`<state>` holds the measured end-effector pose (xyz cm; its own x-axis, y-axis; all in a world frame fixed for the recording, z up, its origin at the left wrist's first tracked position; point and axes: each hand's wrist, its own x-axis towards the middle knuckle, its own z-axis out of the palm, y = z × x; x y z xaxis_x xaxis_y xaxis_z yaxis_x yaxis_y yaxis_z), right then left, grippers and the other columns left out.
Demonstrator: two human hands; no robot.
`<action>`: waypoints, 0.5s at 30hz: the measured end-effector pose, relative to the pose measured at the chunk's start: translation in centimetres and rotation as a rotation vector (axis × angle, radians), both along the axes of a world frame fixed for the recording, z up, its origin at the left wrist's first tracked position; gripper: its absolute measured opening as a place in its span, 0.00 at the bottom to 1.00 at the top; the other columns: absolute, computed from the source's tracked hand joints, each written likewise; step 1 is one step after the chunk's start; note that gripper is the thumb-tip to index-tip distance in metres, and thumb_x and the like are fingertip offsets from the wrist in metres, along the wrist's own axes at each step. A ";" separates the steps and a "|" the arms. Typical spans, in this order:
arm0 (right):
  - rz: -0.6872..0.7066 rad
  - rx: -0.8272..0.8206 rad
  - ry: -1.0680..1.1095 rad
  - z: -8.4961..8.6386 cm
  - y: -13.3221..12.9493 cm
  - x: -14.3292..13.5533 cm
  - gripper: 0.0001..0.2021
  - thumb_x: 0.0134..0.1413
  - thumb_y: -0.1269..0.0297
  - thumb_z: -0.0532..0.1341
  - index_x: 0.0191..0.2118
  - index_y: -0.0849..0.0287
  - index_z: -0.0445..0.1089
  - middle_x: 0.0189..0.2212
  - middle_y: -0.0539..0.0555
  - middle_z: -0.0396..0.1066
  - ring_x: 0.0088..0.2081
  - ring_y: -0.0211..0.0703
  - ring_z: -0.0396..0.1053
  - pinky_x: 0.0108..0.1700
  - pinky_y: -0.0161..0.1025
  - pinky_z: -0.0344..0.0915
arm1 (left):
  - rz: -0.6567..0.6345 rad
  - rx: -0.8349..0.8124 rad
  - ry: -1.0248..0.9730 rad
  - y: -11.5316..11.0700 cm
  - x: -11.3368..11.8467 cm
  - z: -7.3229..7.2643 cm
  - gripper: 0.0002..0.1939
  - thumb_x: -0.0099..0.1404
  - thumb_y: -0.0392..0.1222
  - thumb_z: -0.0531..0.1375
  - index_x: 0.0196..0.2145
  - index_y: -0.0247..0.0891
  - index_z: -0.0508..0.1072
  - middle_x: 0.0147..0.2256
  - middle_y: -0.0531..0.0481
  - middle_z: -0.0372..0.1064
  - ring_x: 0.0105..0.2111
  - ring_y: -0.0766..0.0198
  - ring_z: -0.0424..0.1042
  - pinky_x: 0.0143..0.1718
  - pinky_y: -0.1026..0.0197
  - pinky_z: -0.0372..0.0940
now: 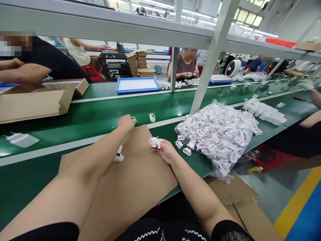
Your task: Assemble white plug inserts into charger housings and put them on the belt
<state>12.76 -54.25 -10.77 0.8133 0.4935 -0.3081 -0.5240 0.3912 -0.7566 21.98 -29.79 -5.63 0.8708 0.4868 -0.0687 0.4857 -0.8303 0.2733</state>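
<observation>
My left hand (126,123) reaches over the green belt (107,115), its fingers closed on a small white housing (133,119) that shows only in part. Above the cardboard sheet (140,174), my right hand (166,150) grips white plastic plug parts (154,142) between thumb and fingers. Another white housing (118,156) lies on the cardboard, partly hidden by my left forearm. On the belt, just right of my left hand, stands a white housing (152,117) with a dark opening.
A clear bag of white parts (218,130) sits at right, with loose pieces (187,151) beside it. Slanted metal post (210,63) rises behind. White blocks (265,111), a blue tray (137,85) and an open carton (37,103) lie farther off. People sit across the belt.
</observation>
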 end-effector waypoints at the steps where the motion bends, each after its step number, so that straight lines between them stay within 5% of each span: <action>1: -0.018 -0.005 -0.022 0.1 0.0 -0.1 0.17 0.36 0.64 0.74 0.37 0.62 0.77 0.35 0.54 0.78 0.34 0.37 0.73 0.35 0.32 0.65 | -0.008 0.009 -0.008 -0.1 -0.6 0.3 0.20 0.65 0.45 0.62 0.51 0.29 0.76 0.49 0.29 0.76 0.49 0.38 0.75 0.45 0.50 0.68; 4: -0.129 -0.077 -0.162 0.4 -0.1 -0.3 0.17 0.35 0.62 0.76 0.35 0.62 0.78 0.32 0.51 0.77 0.31 0.33 0.67 0.32 0.31 0.60 | -0.107 0.026 -0.081 -0.6 -4.2 1.4 0.22 0.65 0.47 0.62 0.55 0.37 0.75 0.53 0.37 0.75 0.53 0.40 0.73 0.48 0.51 0.67; 8: -0.184 -0.130 -0.311 1.2 -0.2 -0.7 0.23 0.37 0.57 0.76 0.42 0.58 0.78 0.36 0.51 0.77 0.28 0.33 0.67 0.30 0.32 0.60 | -0.380 -0.195 -0.208 -3.1 -13.1 1.0 0.21 0.67 0.54 0.60 0.54 0.43 0.76 0.52 0.46 0.76 0.47 0.50 0.76 0.45 0.55 0.69; 12: -0.112 -0.090 -0.383 1.8 -0.3 -1.4 0.21 0.42 0.55 0.75 0.42 0.58 0.76 0.38 0.53 0.77 0.35 0.38 0.74 0.36 0.35 0.67 | -0.494 -0.363 -0.297 -6.5 -20.4 -2.2 0.20 0.71 0.55 0.57 0.51 0.41 0.76 0.49 0.44 0.77 0.47 0.51 0.75 0.50 0.53 0.68; 15: -0.033 -0.145 -0.589 1.6 -0.2 -2.0 0.14 0.49 0.55 0.72 0.35 0.59 0.73 0.35 0.54 0.77 0.36 0.40 0.74 0.38 0.38 0.69 | -0.427 -0.429 -0.396 -7.5 -22.1 -5.1 0.22 0.71 0.54 0.59 0.57 0.41 0.73 0.50 0.42 0.76 0.49 0.51 0.74 0.54 0.49 0.67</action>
